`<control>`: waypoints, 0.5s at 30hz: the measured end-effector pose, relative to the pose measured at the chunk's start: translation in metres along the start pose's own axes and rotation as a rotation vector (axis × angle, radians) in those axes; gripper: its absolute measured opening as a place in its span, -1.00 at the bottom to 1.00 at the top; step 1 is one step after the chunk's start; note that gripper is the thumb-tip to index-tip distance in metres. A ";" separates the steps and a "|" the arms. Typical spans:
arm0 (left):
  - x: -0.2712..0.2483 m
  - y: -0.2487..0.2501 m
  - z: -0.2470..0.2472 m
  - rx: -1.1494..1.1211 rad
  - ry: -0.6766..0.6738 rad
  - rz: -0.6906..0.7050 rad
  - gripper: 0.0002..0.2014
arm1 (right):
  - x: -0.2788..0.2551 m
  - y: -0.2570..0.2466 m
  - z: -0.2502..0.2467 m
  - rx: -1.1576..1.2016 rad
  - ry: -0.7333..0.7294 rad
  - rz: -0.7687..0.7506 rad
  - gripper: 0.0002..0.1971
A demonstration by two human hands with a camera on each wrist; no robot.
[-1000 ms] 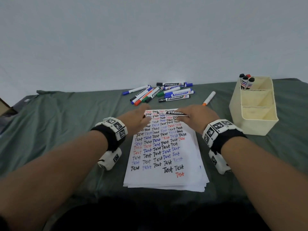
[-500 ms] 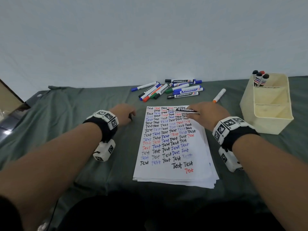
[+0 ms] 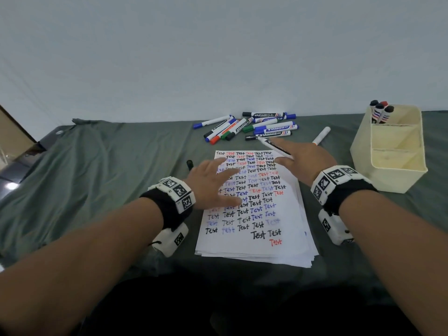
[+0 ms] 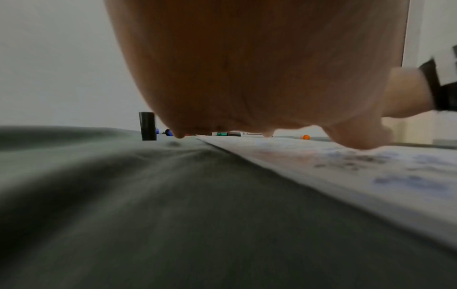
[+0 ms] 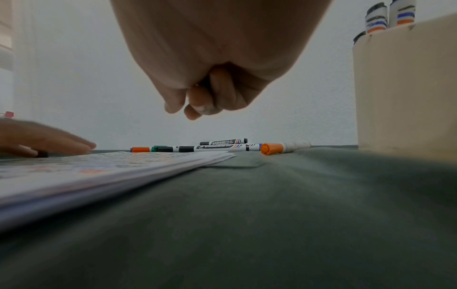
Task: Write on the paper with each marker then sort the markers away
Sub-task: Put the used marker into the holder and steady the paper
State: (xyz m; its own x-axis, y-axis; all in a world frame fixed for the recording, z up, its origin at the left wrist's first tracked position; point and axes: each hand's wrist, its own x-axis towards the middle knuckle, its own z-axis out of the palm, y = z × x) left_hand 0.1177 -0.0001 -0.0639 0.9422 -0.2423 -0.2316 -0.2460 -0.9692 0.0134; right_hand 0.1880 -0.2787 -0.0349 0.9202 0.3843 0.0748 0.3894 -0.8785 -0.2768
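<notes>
A stack of paper (image 3: 257, 221) covered with rows of "Test" lies in the middle of the green cloth. My left hand (image 3: 215, 183) lies flat with spread fingers on the sheet's left part. A black cap (image 3: 189, 164) stands upright on the cloth just left of the paper, also seen in the left wrist view (image 4: 148, 126). My right hand (image 3: 298, 156) grips an uncapped black whiteboard marker (image 3: 274, 147) above the paper's far right corner, tip pointing far left. In the right wrist view its fingers (image 5: 197, 105) are curled and the marker is hidden.
Several capped markers (image 3: 254, 126) lie in a pile beyond the paper. An orange-capped marker (image 3: 321, 135) lies alone to the right. A cream organiser (image 3: 388, 175) at the right holds three markers (image 3: 380, 112) in its back compartment. A white wall stands behind.
My left hand pulled the cap off, stood it on the cloth left of the paper, then came back flat onto the sheet. My right hand kept the marker and turned it.
</notes>
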 end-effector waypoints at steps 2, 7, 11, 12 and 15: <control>0.003 0.005 0.009 -0.014 -0.113 -0.033 0.13 | -0.001 0.001 0.000 -0.010 -0.011 -0.039 -0.42; 0.008 0.004 0.017 0.004 -0.177 -0.043 0.14 | -0.003 0.000 -0.002 0.078 0.042 -0.046 -0.53; 0.009 0.005 0.020 -0.016 -0.177 -0.038 0.14 | -0.014 0.000 -0.004 0.564 0.113 -0.007 -0.43; 0.009 0.005 0.020 -0.023 -0.178 -0.037 0.13 | -0.019 0.001 -0.003 0.747 0.089 0.017 -0.37; 0.008 0.005 0.019 -0.036 -0.184 -0.042 0.13 | -0.034 0.004 0.002 1.328 0.081 0.065 -0.42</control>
State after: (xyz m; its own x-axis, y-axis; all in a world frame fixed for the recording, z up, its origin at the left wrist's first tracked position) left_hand 0.1196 -0.0055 -0.0842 0.8931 -0.1925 -0.4066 -0.1957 -0.9801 0.0340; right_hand 0.1579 -0.2951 -0.0407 0.9534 0.2936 0.0694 0.0524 0.0653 -0.9965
